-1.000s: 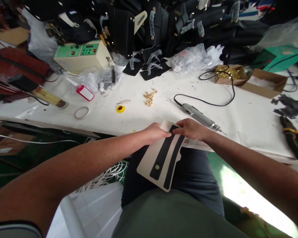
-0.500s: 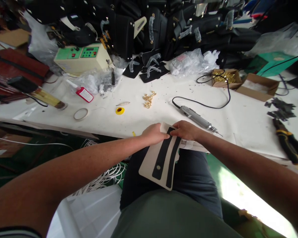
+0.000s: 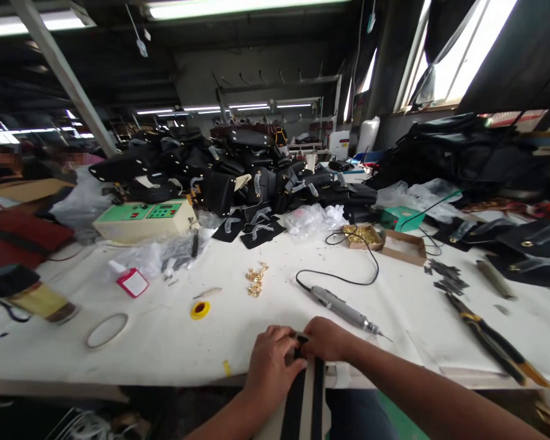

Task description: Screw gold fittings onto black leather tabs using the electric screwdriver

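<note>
We are seeing the left hand grasping a beige flat panel with black lengthwise strips, its thumb lying along the near face and its fingers curling round the far end, while the right hand is gripping that same end from the right, apparently so that the pair are steadying it against twisting. The panel is slanting across the near edge of the white-covered worktable, above the lap, probably because this is keeping the worked end close to view. Beyond it, a loose heap of small gold-coloured metal fittings is lying within easy reach, and a grey pen-shaped power tool with a black cord is resting to the right, its thin bit pointing right and nearer, presumably leaving its body handy for picking up. Farther right, long pliers with black-and-yellow handles are lying handles-near. The fingers are hiding the panel's far end, so we are not making out whether anything small is sitting between them; the frame's lower border is cutting off the near end, and we are not seeing the underside.
</note>
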Available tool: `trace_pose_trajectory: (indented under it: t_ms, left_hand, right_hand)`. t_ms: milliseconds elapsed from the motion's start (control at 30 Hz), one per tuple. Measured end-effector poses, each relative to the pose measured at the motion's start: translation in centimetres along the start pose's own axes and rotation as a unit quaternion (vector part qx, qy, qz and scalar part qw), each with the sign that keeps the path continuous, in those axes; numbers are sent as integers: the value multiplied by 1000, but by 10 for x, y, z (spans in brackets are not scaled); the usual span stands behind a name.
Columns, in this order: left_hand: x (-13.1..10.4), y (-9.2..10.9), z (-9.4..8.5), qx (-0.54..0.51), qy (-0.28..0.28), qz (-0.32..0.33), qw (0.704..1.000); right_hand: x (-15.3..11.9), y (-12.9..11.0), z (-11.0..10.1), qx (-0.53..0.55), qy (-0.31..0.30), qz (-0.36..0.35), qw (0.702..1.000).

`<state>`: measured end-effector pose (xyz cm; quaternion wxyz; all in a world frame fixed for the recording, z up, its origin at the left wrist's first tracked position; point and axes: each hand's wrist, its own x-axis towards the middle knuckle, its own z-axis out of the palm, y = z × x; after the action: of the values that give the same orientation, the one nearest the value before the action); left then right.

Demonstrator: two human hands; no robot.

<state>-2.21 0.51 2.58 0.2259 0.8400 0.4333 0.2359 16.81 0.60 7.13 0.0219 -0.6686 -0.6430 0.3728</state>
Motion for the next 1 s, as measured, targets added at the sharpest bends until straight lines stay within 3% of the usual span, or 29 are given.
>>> trace_pose_trajectory:
  t_ms: [133,267,400,533,667,867,1000]
  left_hand:
    - [0,-3,2,-17,9,-16,1000]
    - [0,-8,3,-6,2,8,1000]
    - [3,-15,6,19,0,37,999]
    - [6,-18,7,50,-1,65,997]
    - [9,-21,6,70,1,90,993]
    - [13,-40,13,54,24,149,987]
    - [14,-46,14,49,35,165,984]
  right_hand:
    - [2,3,-2,39,-12,20,999]
    - [5,11,0,77,-5,36,996]
    - [-6,16,5,72,84,49,993]
    - [-37,35,3,77,232,30,969]
    - [-70,94,-14,93,342,55,933]
    - [-91,214,-49,67,388,193,899]
    - [-83,262,-71,38,399,241,884]
